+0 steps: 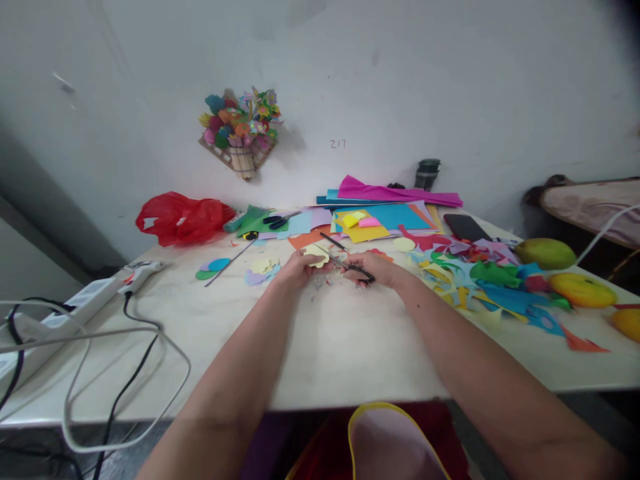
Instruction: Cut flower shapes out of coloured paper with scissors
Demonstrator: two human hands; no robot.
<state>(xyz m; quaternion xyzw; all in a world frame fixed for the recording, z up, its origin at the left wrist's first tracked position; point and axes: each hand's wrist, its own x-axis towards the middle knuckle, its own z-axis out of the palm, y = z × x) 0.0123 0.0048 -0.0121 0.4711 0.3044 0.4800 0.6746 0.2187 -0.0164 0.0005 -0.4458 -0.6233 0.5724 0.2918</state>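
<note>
My left hand (296, 268) pinches a pale yellow paper cutout (317, 254) with a scalloped edge, above the middle of the table. My right hand (376, 268) is closed round the black handles of a pair of scissors (361, 272), whose blades point left and meet the paper's right side. Just behind the hands lies a dark pen-like stick (333, 241). Beside my left hand are several pale yellow and lilac paper cutouts (263, 270). A round pale yellow piece (404, 245) rests behind my right hand.
Coloured paper scraps (493, 277) and mangoes (583, 290) cover the right side. Paper sheets (395, 217), a phone (467, 228), dark scissors (280, 220) and a red plastic bag (183, 219) lie at the back. A power strip (83, 307) with looping cables occupies the left.
</note>
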